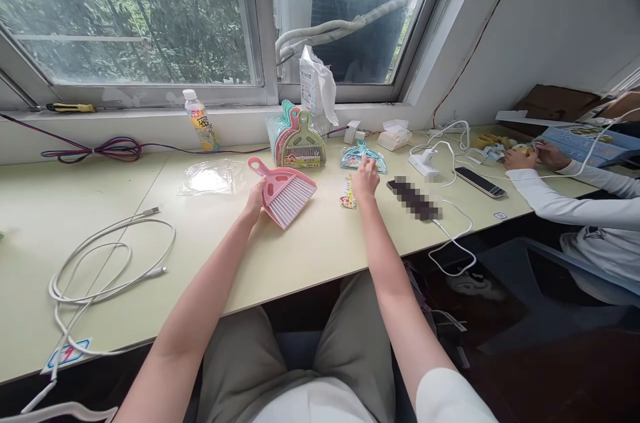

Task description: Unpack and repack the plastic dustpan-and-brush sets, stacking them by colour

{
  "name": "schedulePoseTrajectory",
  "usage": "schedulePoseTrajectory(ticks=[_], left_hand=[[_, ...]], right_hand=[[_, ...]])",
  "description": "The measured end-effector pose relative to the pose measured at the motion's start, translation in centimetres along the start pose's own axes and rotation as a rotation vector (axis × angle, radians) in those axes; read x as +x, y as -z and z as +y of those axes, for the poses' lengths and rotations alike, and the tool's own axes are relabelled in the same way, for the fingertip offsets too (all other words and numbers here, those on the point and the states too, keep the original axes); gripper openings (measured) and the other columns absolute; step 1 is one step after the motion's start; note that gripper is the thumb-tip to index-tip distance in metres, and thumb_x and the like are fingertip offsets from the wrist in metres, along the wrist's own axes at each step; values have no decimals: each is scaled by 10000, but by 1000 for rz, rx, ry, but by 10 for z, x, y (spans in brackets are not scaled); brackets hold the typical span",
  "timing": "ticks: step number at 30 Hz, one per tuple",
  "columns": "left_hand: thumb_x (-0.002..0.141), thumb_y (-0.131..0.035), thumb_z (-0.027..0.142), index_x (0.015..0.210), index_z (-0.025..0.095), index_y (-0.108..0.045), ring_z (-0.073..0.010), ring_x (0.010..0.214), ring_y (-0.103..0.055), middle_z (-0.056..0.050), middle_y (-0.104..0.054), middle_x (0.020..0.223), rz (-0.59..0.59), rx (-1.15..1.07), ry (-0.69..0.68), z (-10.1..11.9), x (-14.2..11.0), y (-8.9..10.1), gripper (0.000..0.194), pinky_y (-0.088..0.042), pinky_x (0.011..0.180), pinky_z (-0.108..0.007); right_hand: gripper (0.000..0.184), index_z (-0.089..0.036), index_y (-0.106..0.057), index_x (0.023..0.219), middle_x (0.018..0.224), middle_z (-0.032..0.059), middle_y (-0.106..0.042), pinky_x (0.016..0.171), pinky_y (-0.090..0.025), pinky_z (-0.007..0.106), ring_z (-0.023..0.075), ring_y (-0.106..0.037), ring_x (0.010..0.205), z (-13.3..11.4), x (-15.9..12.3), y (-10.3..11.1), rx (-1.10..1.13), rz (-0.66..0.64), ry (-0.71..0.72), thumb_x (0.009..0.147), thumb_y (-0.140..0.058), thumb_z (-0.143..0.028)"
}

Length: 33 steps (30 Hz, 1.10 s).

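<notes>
My left hand is closed on the left edge of a pink dustpan. A pink hand brush with pale bristles lies nested in the pan. My right hand reaches forward, fingers apart and slightly bent, at the near edge of a blue dustpan-and-brush set. Its fingertips partly cover that set, and whether they press on it I cannot tell. By my right thumb lies a yellow printed card, partly hidden by the hand.
Bagged dustpan sets stand by the window, with a drink bottle farther left. Clear plastic wrap and a coiled white cable lie leftward. To the right are a blurred-out phone, a power strip and another person's hands.
</notes>
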State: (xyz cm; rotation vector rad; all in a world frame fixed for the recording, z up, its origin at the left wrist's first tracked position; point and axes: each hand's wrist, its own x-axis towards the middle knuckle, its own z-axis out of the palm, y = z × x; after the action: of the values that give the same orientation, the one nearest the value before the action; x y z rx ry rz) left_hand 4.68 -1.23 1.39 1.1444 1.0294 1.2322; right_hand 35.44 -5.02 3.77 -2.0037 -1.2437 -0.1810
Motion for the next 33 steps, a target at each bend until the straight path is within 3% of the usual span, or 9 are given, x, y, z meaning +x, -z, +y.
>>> schedulePoseTrajectory(ticks=[2, 4, 6, 10, 15, 18, 25, 30, 33], left_hand=[[902, -498, 552, 967, 147, -668, -245, 897, -684, -103, -743, 960, -76, 31, -42, -1, -5, -9, 445, -515, 871, -376], [890, -492, 578, 1028, 142, -659, -248, 949, -682, -113, -737, 1027, -160, 57, -98, -3, -9, -19, 487, -511, 885, -374], [879, -506, 578, 1077, 143, -642, -253, 1022, -667, -119, -721, 1102, -197, 84, -162, -6, -12, -28, 497, -497, 918, -373], [881, -510, 579, 1139, 141, -608, -260, 1119, -625, -126, -683, 1185, -173, 117, -239, -8, -17, -35, 517, -462, 974, -367], [889, -517, 611, 1159, 124, -613, -254, 1054, -633, -117, -692, 1138, -378, 152, -261, 4, -21, -34, 565, -469, 933, -351], [901, -525, 590, 1180, 130, -611, -249, 1071, -626, -116, -682, 1173, -417, 153, -295, 9, -22, -34, 545, -461, 946, -347], [942, -444, 561, 1179, 142, -604, -240, 1066, -620, -114, -682, 1175, -362, 249, -371, 11, -23, -36, 508, -459, 925, -336], [960, -407, 531, 1066, 160, -630, -205, 902, -625, -77, -708, 974, -176, 356, -399, 13, -31, -37, 446, -455, 832, -303], [951, -413, 530, 990, 158, -633, -193, 837, -610, -64, -697, 910, -189, 320, -387, 12, -30, -36, 434, -452, 784, -293]], right_hand=[[257, -182, -635, 1163, 1223, 172, -607, 896, -500, 381, 275, -583, 1129, -25, -15, -7, 84, -40, 204, 969, -526, -311], [259, -207, -672, 1007, 1070, 109, -658, 893, -489, 343, 226, -609, 1035, -55, -37, -18, 178, -206, 409, 1005, -452, -343], [238, -215, -670, 960, 1019, 81, -664, 860, -489, 322, 218, -605, 1017, -82, -61, -29, 222, -346, 537, 979, -505, -385], [179, -187, -642, 929, 1014, 81, -660, 871, -472, 330, 221, -595, 1000, -108, -86, -36, 255, -350, 450, 890, -615, -359], [161, -203, -594, 755, 830, 11, -650, 729, -454, 287, 167, -594, 772, -95, -68, -28, 498, -461, 348, 766, -674, -343], [179, -205, -569, 706, 757, -11, -620, 675, -425, 274, 149, -561, 703, -88, -59, -26, 634, -486, 345, 722, -672, -351], [218, -205, -568, 707, 771, 9, -624, 650, -432, 282, 157, -554, 696, -91, -61, -26, 682, -466, 346, 738, -643, -407], [227, -203, -626, 774, 912, 62, -663, 706, -464, 304, 184, -598, 786, -102, -71, -22, 440, -376, 413, 810, -628, -428], [214, -206, -614, 731, 881, 70, -663, 708, -447, 310, 192, -588, 777, -103, -72, -19, 318, -339, 481, 835, -591, -392]])
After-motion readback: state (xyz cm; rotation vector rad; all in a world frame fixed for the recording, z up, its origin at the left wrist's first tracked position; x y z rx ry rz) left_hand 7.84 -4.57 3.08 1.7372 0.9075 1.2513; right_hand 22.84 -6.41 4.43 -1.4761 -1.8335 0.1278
